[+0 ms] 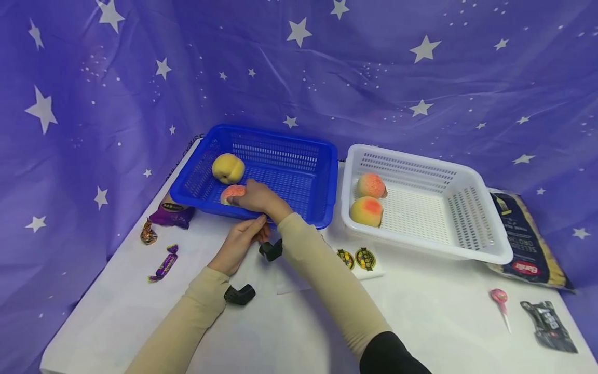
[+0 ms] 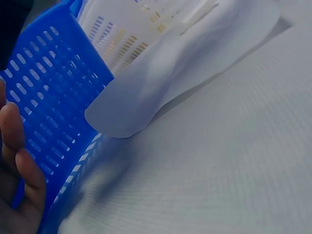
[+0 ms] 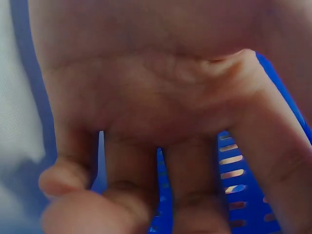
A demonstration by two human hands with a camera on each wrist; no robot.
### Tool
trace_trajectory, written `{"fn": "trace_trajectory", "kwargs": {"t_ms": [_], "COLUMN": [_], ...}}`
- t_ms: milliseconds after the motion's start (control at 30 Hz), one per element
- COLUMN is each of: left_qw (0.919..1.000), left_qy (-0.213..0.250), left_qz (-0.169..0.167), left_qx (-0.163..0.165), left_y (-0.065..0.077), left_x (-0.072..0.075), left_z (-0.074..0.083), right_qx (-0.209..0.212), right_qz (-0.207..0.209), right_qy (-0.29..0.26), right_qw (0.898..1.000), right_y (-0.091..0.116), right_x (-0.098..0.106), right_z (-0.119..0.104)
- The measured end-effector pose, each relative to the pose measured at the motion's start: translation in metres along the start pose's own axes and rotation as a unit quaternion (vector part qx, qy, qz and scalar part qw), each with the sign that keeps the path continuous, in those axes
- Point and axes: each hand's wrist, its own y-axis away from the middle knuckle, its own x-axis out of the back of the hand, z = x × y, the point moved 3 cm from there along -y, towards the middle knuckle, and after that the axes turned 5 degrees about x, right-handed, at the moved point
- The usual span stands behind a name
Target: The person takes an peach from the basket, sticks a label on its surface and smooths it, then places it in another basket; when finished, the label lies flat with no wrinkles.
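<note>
Inside the blue basket (image 1: 294, 189), my right hand (image 1: 261, 200) grips a pink-orange peach (image 1: 230, 193) near the front left corner. Its thumb lies over the peach's front. In the right wrist view the palm and bent fingers fill the frame, and the peach is hidden. Behind that peach rests a yellow peach (image 1: 228, 169). My left hand (image 1: 237, 245) holds the front rim of the basket from outside, thumb by the rim. The left wrist view shows its curled fingers (image 2: 30, 178) against the slotted blue wall.
To the right stands a white basket (image 1: 427, 245) with two peaches (image 1: 366, 211) at its left end. Wrapped candies (image 1: 164, 265) and a purple packet (image 1: 172, 212) lie left. A lollipop (image 1: 499, 296), a dark wrapper (image 1: 550, 326) and a pasta bag (image 1: 528, 239) lie right.
</note>
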Motion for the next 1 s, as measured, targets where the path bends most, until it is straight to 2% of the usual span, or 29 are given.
{"fn": "trace_trajectory", "kwargs": {"t_ms": [167,333,500,600,767,933,1000], "left_qw": [0.9999,0.9997,0.9998,0.9997,0.9978,0.9954,0.9957], "left_qy": [-0.007,-0.004,0.001,-0.012,-0.043,-0.047,-0.048], "left_qz": [0.005,0.016,0.012,-0.003,0.005,0.032,0.035], "left_qx": [0.009,0.017,0.016,0.023,0.050,0.076,0.071], "left_y": [-0.002,0.000,0.002,0.002,0.005,0.006,0.005], "left_x": [-0.002,-0.001,-0.001,-0.009,-0.014,-0.005,-0.002], "left_z": [-0.001,-0.001,0.002,0.008,0.017,0.012,0.008], "right_qx": [-0.010,0.010,0.036,0.043,0.086,0.146,0.166], "right_qz": [-0.010,-0.016,0.019,0.056,0.128,0.207,0.228], "right_qy": [-0.031,-0.048,-0.012,0.005,-0.023,-0.049,-0.052], "right_qw": [0.999,0.999,0.999,0.998,0.988,0.966,0.958], "right_y": [-0.001,-0.003,-0.005,0.001,0.036,0.089,0.114], "right_x": [-0.001,-0.003,0.000,0.011,0.045,0.081,0.093], "right_z": [0.003,0.002,0.002,0.007,0.006,0.004,0.008]}}
